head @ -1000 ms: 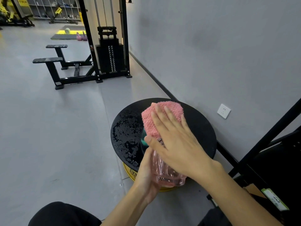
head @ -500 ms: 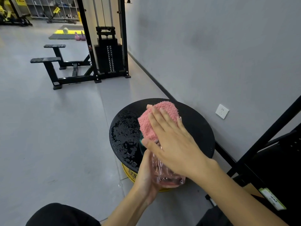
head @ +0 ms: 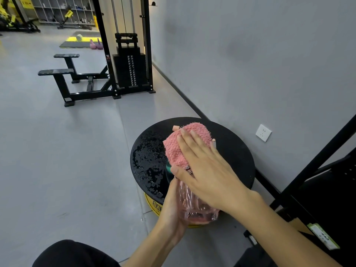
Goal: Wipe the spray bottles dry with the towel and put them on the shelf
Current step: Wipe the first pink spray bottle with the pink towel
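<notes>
Since a second ago, the towel [head: 181,149] and my right hand [head: 208,174] have crept a little further over the head of the spray bottle [head: 194,207]. A pale bit of its trigger now peeks out at the towel's right edge, and the bottle itself has hardly shifted.

From the head view, the bottle is in the lower middle of the frame, held in the air in front of the round black stool [head: 233,151]. Its long axis runs from the base, nearest me, up the frame to the head under the towel. My left hand [head: 173,211] cups the clear pink body from the left and carries it. My right hand lies nearly flat, fingers long and spread, pressing the towel onto the top with the thumb out at the neck.

For the next move, the shelf [head: 316,162] is at the right edge of the frame, on my right hand's side, so I judge the left hand would have to carry the bottle across.

The nozzle and neck are mostly buried under the cloth, and my left fingers are hidden behind the bottle. Only the shelf's dark frame shows, cut off, so I cannot see any free spot on it. Water droplets [head: 148,162] glisten on the left of the stool top.
</notes>
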Tool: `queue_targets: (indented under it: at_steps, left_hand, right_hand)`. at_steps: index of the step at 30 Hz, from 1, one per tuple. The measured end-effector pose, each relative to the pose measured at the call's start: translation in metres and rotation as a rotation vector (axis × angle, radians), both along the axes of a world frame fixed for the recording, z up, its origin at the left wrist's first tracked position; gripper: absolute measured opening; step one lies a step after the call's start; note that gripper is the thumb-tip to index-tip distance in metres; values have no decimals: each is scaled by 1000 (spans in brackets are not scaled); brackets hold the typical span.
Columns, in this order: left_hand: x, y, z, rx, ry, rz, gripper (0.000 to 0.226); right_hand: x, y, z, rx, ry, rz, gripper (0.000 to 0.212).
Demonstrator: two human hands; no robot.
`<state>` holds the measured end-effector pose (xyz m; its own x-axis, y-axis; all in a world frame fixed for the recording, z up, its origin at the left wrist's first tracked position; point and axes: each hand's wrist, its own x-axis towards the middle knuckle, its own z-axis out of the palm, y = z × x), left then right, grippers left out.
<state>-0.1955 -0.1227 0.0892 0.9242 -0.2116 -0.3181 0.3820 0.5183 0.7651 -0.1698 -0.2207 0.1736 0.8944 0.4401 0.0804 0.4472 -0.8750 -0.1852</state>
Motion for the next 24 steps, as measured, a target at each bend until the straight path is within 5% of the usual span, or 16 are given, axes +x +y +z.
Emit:
queue_targets:
  at_steps: [8, 16, 24]
  left_hand:
    - [0, -3, 7, -124, -19, 37, 55]
    - [-6, -5, 8, -58, -61, 6, 46]
    - [-2, -7, 9, -69, -17, -9, 55]
  right_hand:
    - [0, -8, -1, 184, 30, -181, 79]
    - [-20, 6, 1, 125, -21, -39, 72]
    - [-9, 2, -6, 287, 7, -218, 85]
